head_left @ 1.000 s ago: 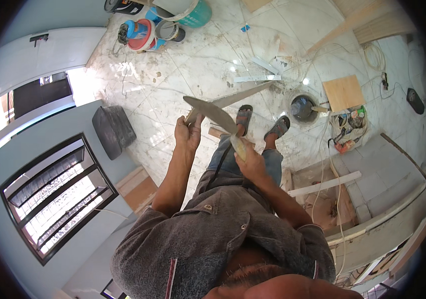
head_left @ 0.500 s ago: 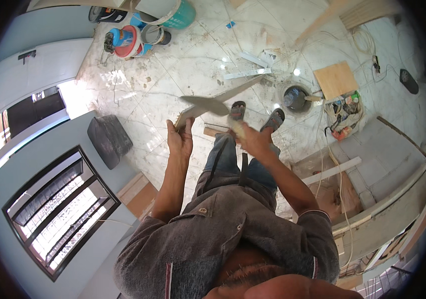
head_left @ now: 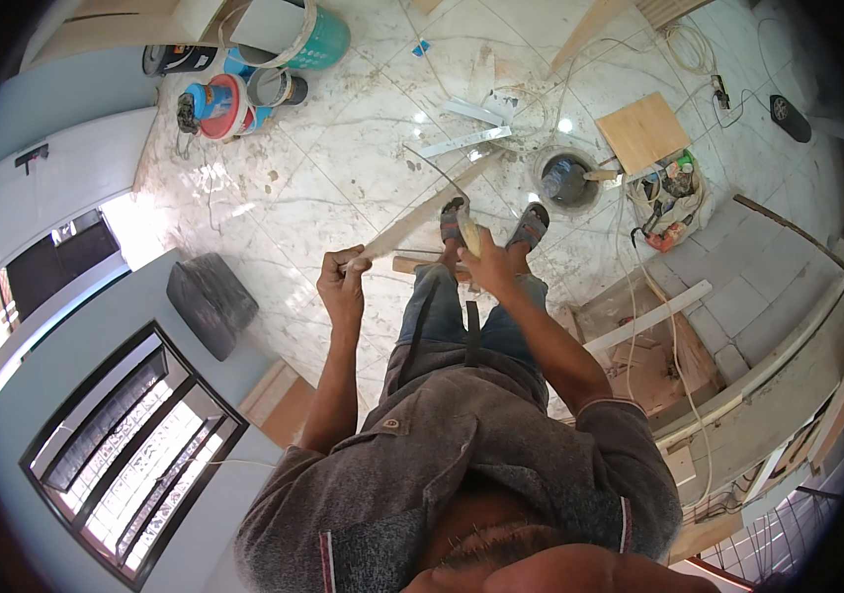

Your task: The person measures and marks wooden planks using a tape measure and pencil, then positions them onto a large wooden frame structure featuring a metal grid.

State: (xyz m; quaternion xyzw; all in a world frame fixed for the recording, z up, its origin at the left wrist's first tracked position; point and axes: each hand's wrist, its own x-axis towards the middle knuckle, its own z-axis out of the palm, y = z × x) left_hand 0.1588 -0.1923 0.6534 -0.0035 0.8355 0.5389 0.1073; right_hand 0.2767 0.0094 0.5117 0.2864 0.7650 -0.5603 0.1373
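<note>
My left hand is closed on the near end of a long, thin wooden strip. That strip slopes away to the right, towards my sandalled feet, its far end near the floor. In my closed right hand is a broad-bladed knife with a pale yellow handle. Its blade points up and away to the left, seen nearly edge-on as a thin dark curve, and stands apart from the strip. Under the strip, by my knees, lies a short wooden block.
Buckets stand at the far left. White offcuts lie beyond my feet. To the right are a round bucket, a plywood piece, a bag of tools and loose cables. A tiled counter borders the near right.
The knife has swung from showing its broad face across the strip to edge-on, its tip raised. My left hand has turned on the strip. The whole view has shifted slightly.
</note>
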